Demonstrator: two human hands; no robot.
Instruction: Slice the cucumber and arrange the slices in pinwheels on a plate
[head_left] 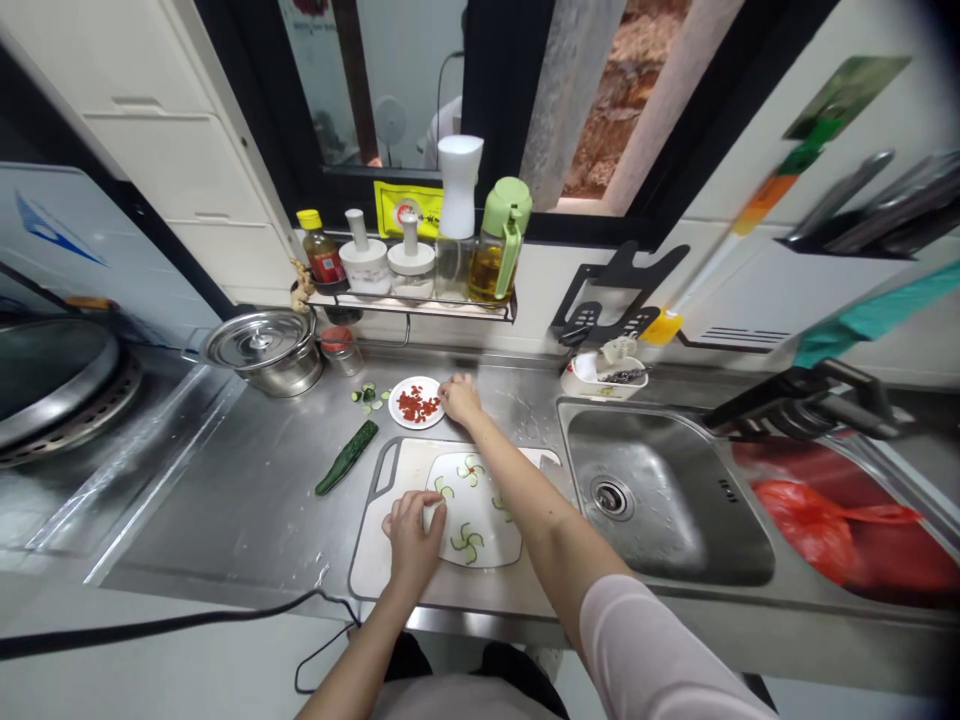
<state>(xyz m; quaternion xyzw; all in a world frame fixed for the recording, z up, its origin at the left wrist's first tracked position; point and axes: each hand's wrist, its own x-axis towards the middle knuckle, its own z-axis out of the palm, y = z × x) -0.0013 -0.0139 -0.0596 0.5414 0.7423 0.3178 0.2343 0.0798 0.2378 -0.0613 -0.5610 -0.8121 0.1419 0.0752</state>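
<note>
My right hand (460, 398) reaches to a small round white plate (395, 404) of chopped red bits (418, 405); its bent fingers close on the plate's right rim. My left hand (415, 533) hovers by the left edge of a larger white plate (489, 558), fingers loosely curled, with a gap between thumb and forefinger. Nothing shows in it. On that plate, thin cucumber slices form pinwheel flowers (467, 543). The top flower (471, 470) has a red centre. My right forearm partly hides the plate's right side. Under the plate lies a cutting board (367, 560).
A cucumber (347, 457) lies left of the board, with cucumber scraps (370, 397) behind it. A lidded steel pot (281, 370) and a red-lidded jar (343, 352) stand at the back left. A sink (660, 500) is at right. Above, a rack (420, 303) holds bottles and jars.
</note>
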